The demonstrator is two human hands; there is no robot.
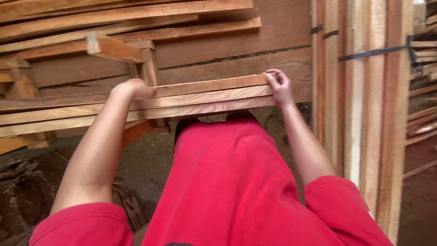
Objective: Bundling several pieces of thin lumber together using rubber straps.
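Right hand (279, 86) pinches the right end of the top plank (205, 85) on the near stack (68, 119). Left hand (134, 89) curls over its far edge mid-span. Best lift both ends level, clear of the bundle (364, 91) at right.

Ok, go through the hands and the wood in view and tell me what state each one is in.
Left hand: resting on top of the planks, fingers curled.
Right hand: gripping the planks' end.
Planks: stacked flat, horizontal, held.
Upright boards: standing on end, strapped together.
Wood pile: stacked horizontally behind.
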